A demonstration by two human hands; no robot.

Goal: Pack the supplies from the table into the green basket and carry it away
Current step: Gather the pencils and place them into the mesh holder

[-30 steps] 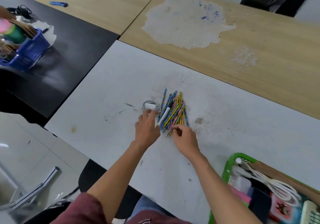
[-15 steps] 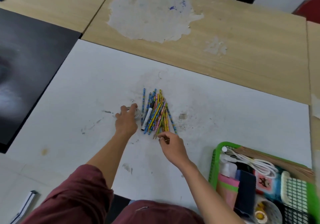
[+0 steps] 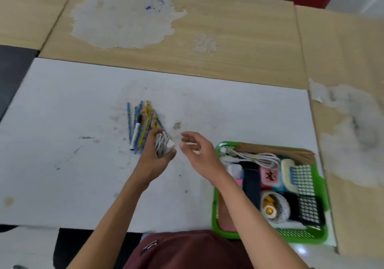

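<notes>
- Change, cable: the coiled white cable (image 3: 161,147), which lay on the white table (image 3: 62,112) just left of the pencils (image 3: 145,121) half a second ago, is now off the surface. It is raised over the near ends of the pencils, on the side toward the green basket (image 3: 215,196).
- Left hand (image 3: 152,160): the fingers and thumb are curled round the coil and clamp it. A small white plug block shows at the thumb side.
- Change, right hand (image 3: 198,154): it has left the near tips of the pencils, where it was pinching. It now hovers between the cable and the basket, fingers loosely apart, and appears to hold nothing.
- Pencils: the bundle lies fanned on the table as before, with a white marker (image 3: 136,132) among them. Nothing grips it now.
- Basket: it stands at the right near edge of the table, already holding another white cable, boxes and grid-patterned items.
- Meaning for the task: the cable is judged to be the item in transit. The pencils and marker remain to be packed, and the carrying away has not begun.
- Caution: the coil is loose, so it may unwind during transfer.
</notes>
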